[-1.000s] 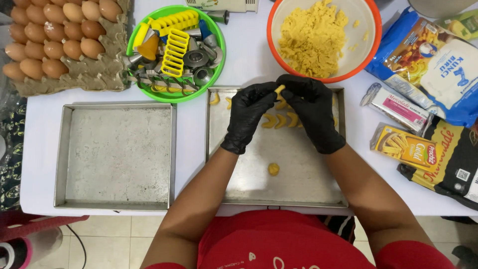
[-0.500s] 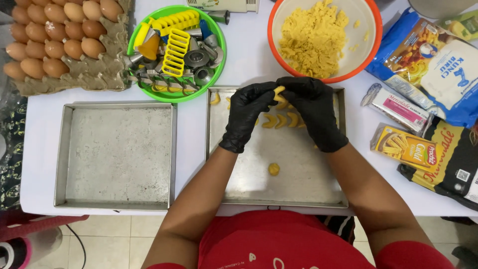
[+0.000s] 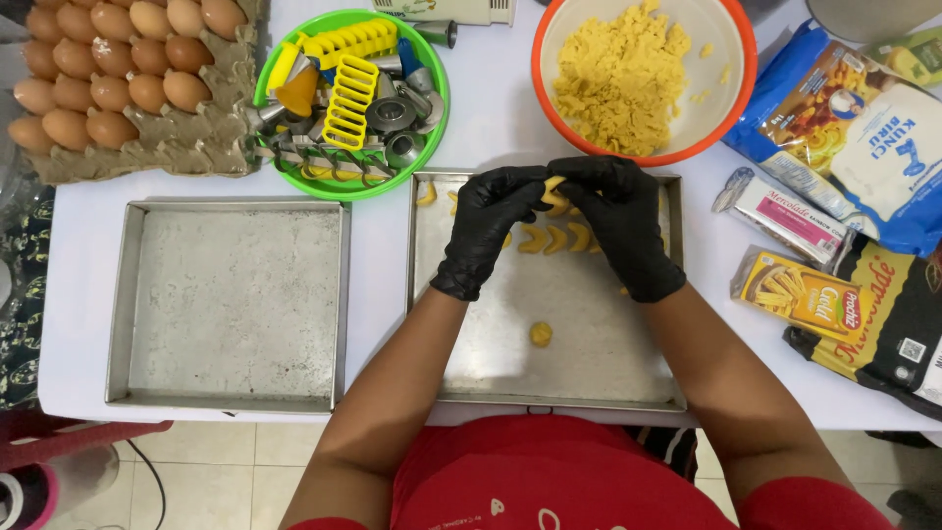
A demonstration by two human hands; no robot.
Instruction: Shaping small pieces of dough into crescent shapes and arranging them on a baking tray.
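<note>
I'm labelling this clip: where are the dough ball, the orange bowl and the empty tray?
dough ball [image 3: 541, 334], head view, its middle.
orange bowl [image 3: 743, 93], head view, right rim.
empty tray [image 3: 231, 299], head view, bare floor.

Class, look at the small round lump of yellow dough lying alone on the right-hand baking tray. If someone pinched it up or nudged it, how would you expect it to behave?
The dough lump probably squashes rather than staying stiff: the same dough is bent into crescents nearby. It looks light, being far smaller than the tray. Being roundish, it might roll slightly when nudged, though soft dough may well stick to the metal.
</note>
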